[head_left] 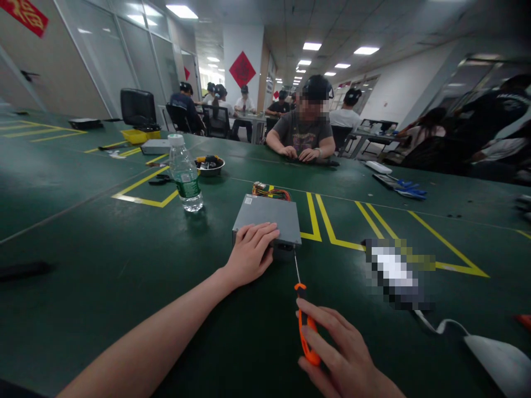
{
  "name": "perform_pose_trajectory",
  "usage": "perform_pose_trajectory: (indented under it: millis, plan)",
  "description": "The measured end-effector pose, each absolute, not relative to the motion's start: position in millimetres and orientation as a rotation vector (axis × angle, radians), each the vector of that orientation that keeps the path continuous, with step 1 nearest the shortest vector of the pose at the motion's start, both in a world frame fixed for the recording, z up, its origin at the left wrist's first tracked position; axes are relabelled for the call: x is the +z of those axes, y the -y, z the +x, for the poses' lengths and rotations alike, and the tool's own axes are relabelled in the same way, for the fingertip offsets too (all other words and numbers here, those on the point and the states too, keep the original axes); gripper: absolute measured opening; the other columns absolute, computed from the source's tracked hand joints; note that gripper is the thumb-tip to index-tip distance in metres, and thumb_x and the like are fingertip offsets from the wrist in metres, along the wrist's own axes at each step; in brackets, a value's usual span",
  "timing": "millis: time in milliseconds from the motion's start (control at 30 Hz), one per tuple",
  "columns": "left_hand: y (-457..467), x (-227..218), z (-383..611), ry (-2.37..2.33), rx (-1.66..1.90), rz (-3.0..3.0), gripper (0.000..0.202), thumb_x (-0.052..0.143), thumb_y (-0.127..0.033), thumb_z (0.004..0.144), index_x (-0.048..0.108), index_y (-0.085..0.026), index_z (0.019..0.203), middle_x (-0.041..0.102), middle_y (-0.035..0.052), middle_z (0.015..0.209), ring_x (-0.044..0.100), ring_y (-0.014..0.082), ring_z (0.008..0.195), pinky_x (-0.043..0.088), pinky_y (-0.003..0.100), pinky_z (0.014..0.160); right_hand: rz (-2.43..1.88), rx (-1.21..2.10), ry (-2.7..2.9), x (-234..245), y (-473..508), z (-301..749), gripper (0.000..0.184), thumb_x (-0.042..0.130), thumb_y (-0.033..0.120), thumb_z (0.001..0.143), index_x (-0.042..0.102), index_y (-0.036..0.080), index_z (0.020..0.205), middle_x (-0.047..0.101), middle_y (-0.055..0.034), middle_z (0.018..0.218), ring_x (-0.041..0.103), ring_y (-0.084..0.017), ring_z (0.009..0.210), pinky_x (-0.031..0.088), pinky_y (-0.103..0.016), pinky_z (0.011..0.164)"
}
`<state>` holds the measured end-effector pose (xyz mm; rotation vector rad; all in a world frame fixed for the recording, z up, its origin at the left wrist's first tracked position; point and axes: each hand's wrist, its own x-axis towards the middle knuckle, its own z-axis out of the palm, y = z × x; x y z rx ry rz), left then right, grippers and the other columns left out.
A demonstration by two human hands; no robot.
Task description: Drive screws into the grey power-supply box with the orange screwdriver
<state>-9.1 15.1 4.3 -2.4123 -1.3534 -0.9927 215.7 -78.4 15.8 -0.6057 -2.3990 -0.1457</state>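
A grey metal computer power supply (276, 213) lies on the green table, its bundle of coloured cables (271, 192) at the far side. My left hand (253, 251) rests on its near left part, fingers over the top and thumb at the near face, gripping it. In my right hand (338, 345) is an orange and black screwdriver (307, 326), held by the handle. Its shaft points away from me, and the tip meets the near right corner of the power supply. Whether the tip sits in a screw is too small to tell.
A water bottle (186, 179) stands left of the power supply, near a metal bowl (211, 167) with tools. To the right lie a blurred-out device (394, 271) with a white cable and a white object (500, 362). Across the table sits a person (305, 124).
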Motion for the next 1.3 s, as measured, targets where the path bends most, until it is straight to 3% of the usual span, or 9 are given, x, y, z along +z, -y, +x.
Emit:
perform_pose_trajectory:
  millis: [133, 233, 400, 567, 733, 867, 967, 1100, 1300]
  plan:
    - [-14.7, 4.6, -8.7, 1.359, -0.999, -2.412, 0.04, 0.048, -0.021, 0.082, 0.045, -0.023, 0.122, 0.05, 0.0028, 0.13, 0.042, 0.0194, 0.121, 0.028, 0.039, 0.1, -0.602, -0.239, 2.463, 22.4, 77.8, 206.4, 0.024, 0.05, 0.029, 0.085, 0.059, 0.021, 0.106, 0.06, -0.0142, 0.11, 0.059, -0.02, 0.097, 0.051, -0.03, 0.077]
    - [-14.3, 5.6, -8.6, 1.357, -1.01, -2.414, 0.038, 0.046, -0.021, 0.083, 0.045, -0.023, 0.121, 0.05, 0.0024, 0.131, 0.042, 0.0187, 0.121, 0.028, 0.038, 0.1, -0.589, -0.23, 2.421, 20.5, 76.7, 203.5, 0.019, 0.053, 0.027, 0.085, 0.058, 0.018, 0.101, 0.063, -0.0135, 0.105, 0.061, -0.018, 0.093, 0.051, -0.029, 0.077]
    - [-14.3, 6.1, -8.6, 1.36, -1.026, -2.429, 0.037, 0.046, -0.021, 0.083, 0.045, -0.022, 0.12, 0.05, 0.0019, 0.131, 0.041, 0.018, 0.122, 0.026, 0.038, 0.102, -0.579, -0.13, 2.355, 10.6, 78.0, 207.8, 0.025, 0.054, 0.029, 0.084, 0.05, 0.015, 0.104, 0.06, -0.0158, 0.108, 0.059, -0.019, 0.098, 0.052, -0.03, 0.079]
    - [-13.8, 6.5, -8.3, 1.369, -1.038, -2.433, 0.035, 0.046, -0.02, 0.083, 0.046, -0.023, 0.118, 0.05, 0.0016, 0.131, 0.041, 0.0177, 0.122, 0.026, 0.038, 0.102, -0.621, -0.109, 2.484, 13.8, 80.4, 213.3, 0.034, 0.045, 0.025, 0.086, 0.047, 0.011, 0.118, 0.054, -0.0175, 0.117, 0.053, -0.022, 0.11, 0.051, -0.032, 0.084]
    - [-14.1, 7.8, -9.0, 1.355, -1.045, -2.445, 0.034, 0.045, -0.021, 0.084, 0.046, -0.022, 0.117, 0.051, 0.0022, 0.13, 0.042, 0.0178, 0.121, 0.025, 0.038, 0.101, -0.567, -0.203, 2.47, 15.4, 76.5, 214.3, 0.032, 0.048, 0.024, 0.086, 0.05, 0.014, 0.116, 0.054, -0.0176, 0.116, 0.056, -0.022, 0.103, 0.051, -0.033, 0.08]
    - [-14.9, 6.9, -9.2, 1.361, -1.043, -2.453, 0.032, 0.044, -0.022, 0.084, 0.047, -0.023, 0.116, 0.052, 0.0015, 0.129, 0.042, 0.0171, 0.121, 0.025, 0.037, 0.101, -0.522, -0.065, 2.379, 8.1, 75.5, 212.3, 0.035, 0.049, 0.017, 0.085, 0.041, 0.011, 0.118, 0.049, -0.0208, 0.122, 0.056, -0.02, 0.104, 0.05, -0.034, 0.082]
    - [-15.2, 5.8, -8.7, 1.371, -1.044, -2.451, 0.033, 0.044, -0.022, 0.084, 0.047, -0.023, 0.116, 0.051, 0.0015, 0.129, 0.042, 0.0175, 0.121, 0.025, 0.037, 0.101, -0.56, -0.008, 2.397, 5.7, 77.7, 212.5, 0.04, 0.051, 0.023, 0.085, 0.037, 0.012, 0.12, 0.052, -0.019, 0.121, 0.055, -0.02, 0.107, 0.049, -0.034, 0.086]
    - [-14.5, 6.6, -8.2, 1.373, -1.056, -2.447, 0.033, 0.044, -0.022, 0.084, 0.047, -0.023, 0.117, 0.051, 0.0013, 0.129, 0.042, 0.0169, 0.121, 0.025, 0.037, 0.101, -0.648, -0.129, 2.534, 13.6, 79.3, 213.5, 0.04, 0.045, 0.028, 0.087, 0.043, 0.01, 0.123, 0.053, -0.0181, 0.122, 0.051, -0.022, 0.113, 0.05, -0.031, 0.085]
    - [-13.8, 7.7, -7.5, 1.379, -1.062, -2.421, 0.032, 0.046, -0.022, 0.083, 0.049, -0.024, 0.114, 0.053, 0.0013, 0.127, 0.043, 0.0171, 0.119, 0.026, 0.036, 0.101, -0.478, -0.399, 2.423, 17.3, 71.7, 204.1, 0.025, 0.049, 0.029, 0.086, 0.052, 0.013, 0.105, 0.065, -0.0181, 0.102, 0.061, -0.02, 0.096, 0.052, -0.029, 0.076]
